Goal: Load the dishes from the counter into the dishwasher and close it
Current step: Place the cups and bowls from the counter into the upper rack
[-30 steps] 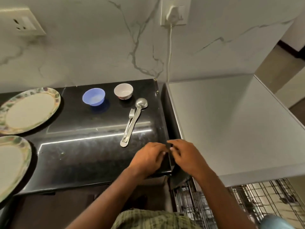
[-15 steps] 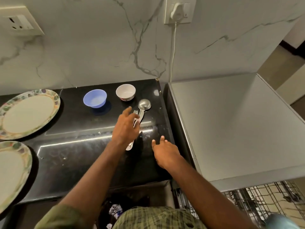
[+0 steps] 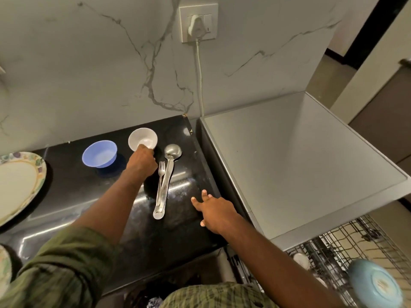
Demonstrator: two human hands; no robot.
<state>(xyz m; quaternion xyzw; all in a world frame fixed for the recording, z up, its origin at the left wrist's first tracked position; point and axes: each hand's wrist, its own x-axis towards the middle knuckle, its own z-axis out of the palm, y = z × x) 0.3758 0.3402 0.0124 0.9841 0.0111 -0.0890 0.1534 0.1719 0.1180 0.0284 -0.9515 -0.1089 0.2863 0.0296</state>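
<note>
White bowl (image 3: 142,138) near rim under left hand (image 3: 142,162), fingers curled on it. Fork (image 3: 160,181), ladle (image 3: 167,181) just right. Right hand (image 3: 214,211) spread flat, holding nothing.

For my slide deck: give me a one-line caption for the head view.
Left hand grasps small white bowl on black counter; right hand rests open beside it.

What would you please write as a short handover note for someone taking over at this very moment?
Left hand grips the near rim of the white bowl. Right hand is open and empty, over the counter edge.
On the counter: blue bowl, fork, ladle, two floral plates.
Done: dishwasher rack is pulled out, with a light blue dish in it.
Left: load everything above, then close the dishwasher.
</note>
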